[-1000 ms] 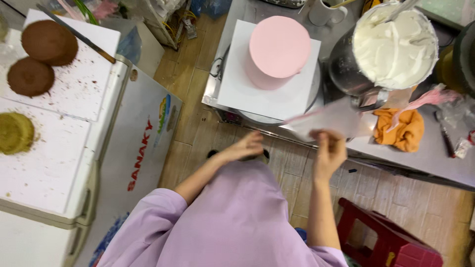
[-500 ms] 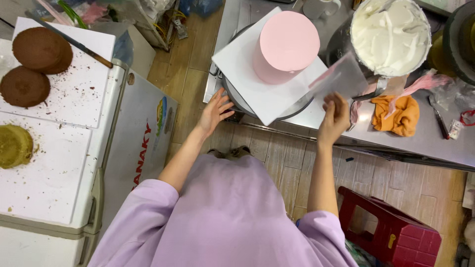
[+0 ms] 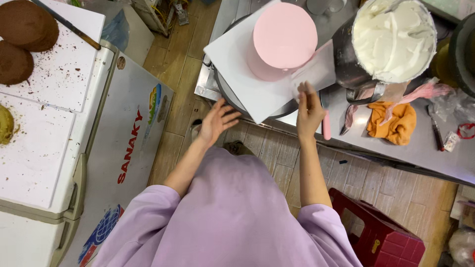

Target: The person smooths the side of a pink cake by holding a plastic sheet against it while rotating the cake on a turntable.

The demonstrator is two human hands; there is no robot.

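We look straight down from head height at a person in a lilac top standing at a steel surface (image 3: 425,158). Our right hand (image 3: 309,109) is raised with the fingers closed on a flat translucent scraper (image 3: 316,74), whose edge rests against the side of a round pink cake (image 3: 283,39). The cake sits on a square white board (image 3: 247,81), and the board rests on a round turntable (image 3: 227,94) near the surface's front edge. Our left hand (image 3: 217,121) is spread wide and holds nothing, its fingertips just under the near corner of the board, beside the turntable's rim; we cannot tell whether they touch it. To the right of the cake stands a metal mixing bowl (image 3: 391,39) full of white cream. Below the bowl lie a pink-stained piping bag (image 3: 415,94) and a crumpled orange cloth (image 3: 391,121). On the far left, a white chest freezer (image 3: 128,148) carries white boards with two dark brown cake layers (image 3: 22,39). A red plastic stool (image 3: 381,232) stands on the tiled floor at lower right.
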